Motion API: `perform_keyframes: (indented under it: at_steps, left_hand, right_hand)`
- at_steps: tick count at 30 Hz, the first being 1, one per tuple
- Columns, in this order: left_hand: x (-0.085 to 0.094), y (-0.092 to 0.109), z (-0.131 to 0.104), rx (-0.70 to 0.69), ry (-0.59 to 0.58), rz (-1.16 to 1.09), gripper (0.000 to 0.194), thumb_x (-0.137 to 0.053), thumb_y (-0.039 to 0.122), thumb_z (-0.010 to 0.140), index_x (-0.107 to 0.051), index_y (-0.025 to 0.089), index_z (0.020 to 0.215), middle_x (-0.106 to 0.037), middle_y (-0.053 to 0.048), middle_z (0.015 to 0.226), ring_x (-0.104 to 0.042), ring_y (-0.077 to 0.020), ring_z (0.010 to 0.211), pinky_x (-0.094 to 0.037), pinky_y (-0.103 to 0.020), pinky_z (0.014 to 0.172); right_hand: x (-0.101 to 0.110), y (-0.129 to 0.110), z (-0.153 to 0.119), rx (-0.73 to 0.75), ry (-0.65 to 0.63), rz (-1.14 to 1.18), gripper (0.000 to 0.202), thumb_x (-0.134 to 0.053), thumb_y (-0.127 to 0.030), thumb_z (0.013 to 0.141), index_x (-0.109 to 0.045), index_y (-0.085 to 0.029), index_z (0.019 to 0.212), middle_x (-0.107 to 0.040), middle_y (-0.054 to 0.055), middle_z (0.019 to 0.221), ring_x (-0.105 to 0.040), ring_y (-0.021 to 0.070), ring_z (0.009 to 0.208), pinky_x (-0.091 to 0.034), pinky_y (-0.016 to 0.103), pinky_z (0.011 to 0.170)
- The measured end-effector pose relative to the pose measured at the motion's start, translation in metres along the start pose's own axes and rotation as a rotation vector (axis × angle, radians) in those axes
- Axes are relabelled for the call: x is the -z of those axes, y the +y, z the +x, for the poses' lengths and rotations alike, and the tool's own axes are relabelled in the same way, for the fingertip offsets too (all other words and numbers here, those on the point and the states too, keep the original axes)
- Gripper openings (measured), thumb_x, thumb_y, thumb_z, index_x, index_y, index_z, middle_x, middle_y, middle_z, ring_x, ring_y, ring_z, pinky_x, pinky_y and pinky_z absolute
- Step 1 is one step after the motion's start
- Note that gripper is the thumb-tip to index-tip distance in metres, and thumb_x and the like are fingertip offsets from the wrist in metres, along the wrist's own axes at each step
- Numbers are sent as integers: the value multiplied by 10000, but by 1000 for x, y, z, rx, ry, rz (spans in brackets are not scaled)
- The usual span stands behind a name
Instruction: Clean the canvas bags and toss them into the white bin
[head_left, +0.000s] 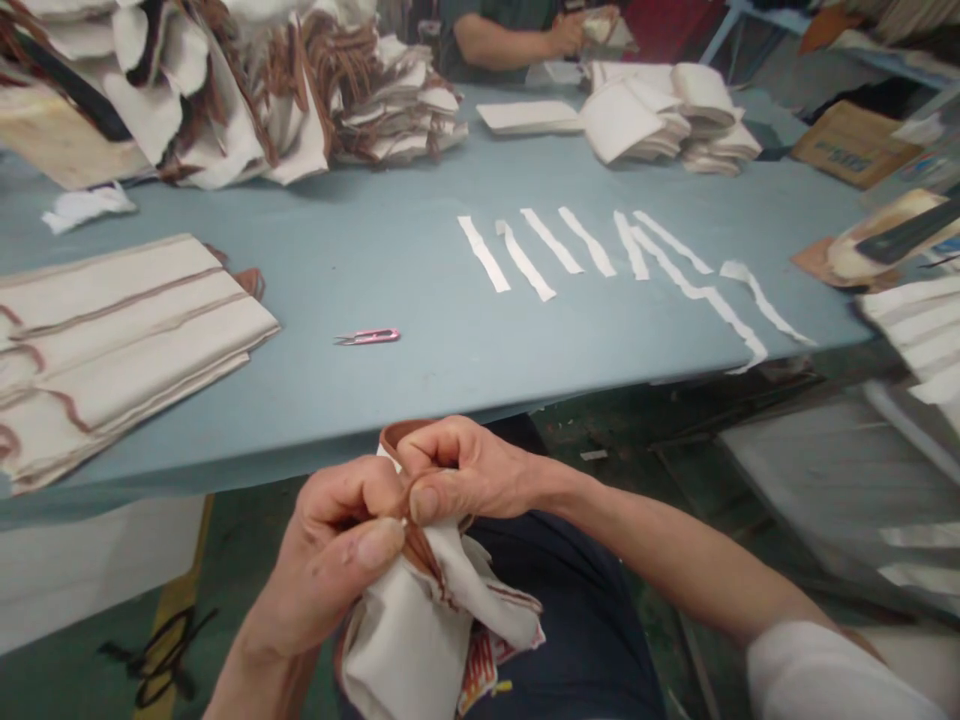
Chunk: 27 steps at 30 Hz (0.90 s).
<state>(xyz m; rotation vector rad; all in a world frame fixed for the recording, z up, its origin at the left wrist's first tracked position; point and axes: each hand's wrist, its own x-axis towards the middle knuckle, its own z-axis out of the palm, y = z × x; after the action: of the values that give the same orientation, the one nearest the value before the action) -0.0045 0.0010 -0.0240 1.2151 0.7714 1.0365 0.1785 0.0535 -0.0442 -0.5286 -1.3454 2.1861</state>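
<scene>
On the worktop point(337, 390), thread snips point(382, 336) lie between fabric panels point(142, 325), left, and strips point(484, 255), right; fabric stacks point(626, 118) sit behind the strips.

From here, plain blue-green cloth point(315, 385) covers the tabletop, the small metal-bladed snips point(381, 336) are pink-handled, and the narrow fabric strips point(555, 240) are plain white.

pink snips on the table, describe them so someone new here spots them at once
On the blue-green table, look between the folded cream cloth at left and the white strips. Toward the front edge lie small snips, set apart from those pale neighbours by a pink handle and metal blades pointing left.
</scene>
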Motion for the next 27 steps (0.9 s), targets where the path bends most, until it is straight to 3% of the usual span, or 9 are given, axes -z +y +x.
perform_keyframes:
  at_steps: [4, 10, 14, 17, 19, 21, 24, 27]
  left_hand:
    - [13, 7, -3, -4, -55, 229, 479, -721, 604, 1019, -702, 202, 760, -606, -1, 669, -524, -146, 599, -454, -247, 550]
    - [13, 33, -1, -90, -142, 509, 392, -650, 468, 1096, -741, 217, 810, -655, 18, 681, -570, -123, 591, -448, -196, 533]
    - [5, 38, 4, -106, -149, 536, 291, -702, 343, 1056, -735, 218, 795, -671, 21, 708, -590, -128, 627, -464, -203, 571]
    - [3, 39, 7, -102, -123, 579, 297, -716, 332, 1040, -725, 216, 767, -667, 21, 695, -586, -134, 623, -449, -213, 559]
    - [5, 41, 9, -92, -115, 611, 356, -721, 357, 1035, -691, 207, 714, -645, 20, 671, -570, -134, 609, -441, -219, 554]
    - [10, 42, 10, -72, -135, 616, 358, -759, 413, 1015, -706, 204, 729, -669, 12, 699, -591, -140, 633, -465, -222, 582]
    - [24, 41, 13, -30, -146, 570, 421, -779, 628, 971, -803, 210, 927, -785, -42, 871, -705, -193, 783, -548, -255, 705]
    - [39, 35, 17, 17, -84, 520, 676, -604, 824, 984, -824, 201, 1130, -820, -91, 967, -732, -236, 852, -565, -301, 763]
  right_hand:
    - [8, -6, -6, -33, 13, -35, 613, -926, -670, 749, -528, -204, 753, -466, -87, 671, -345, 64, 580, -272, 218, 520]
    - [14, -16, -13, 84, -29, -239, 550, -914, -631, 776, -593, -184, 772, -524, -62, 703, -415, 87, 649, -316, 224, 582]
    - [13, -36, -16, 186, -74, -440, 506, -798, -638, 894, -588, -193, 776, -476, -66, 682, -409, 99, 656, -309, 241, 603]
    - [9, -49, -18, 247, -78, -689, 407, -708, -467, 995, -540, -202, 736, -468, -59, 670, -399, 99, 643, -283, 256, 606]
    - [5, -51, -18, 271, -107, -706, 401, -668, -394, 1014, -494, -210, 703, -436, -61, 655, -387, 97, 635, -281, 259, 604]
    - [1, -48, -18, 288, -120, -565, 446, -661, -389, 1011, -429, -227, 666, -372, -74, 630, -350, 86, 599, -276, 254, 577]
    - [-4, -39, -21, 302, -66, -375, 479, -673, -391, 998, -369, -250, 655, -301, -98, 603, -272, 66, 536, -244, 246, 522]
    - [-2, -37, -27, 326, -12, -470, 433, -664, -359, 992, -402, -244, 668, -306, -101, 590, -271, 65, 523, -225, 240, 510]
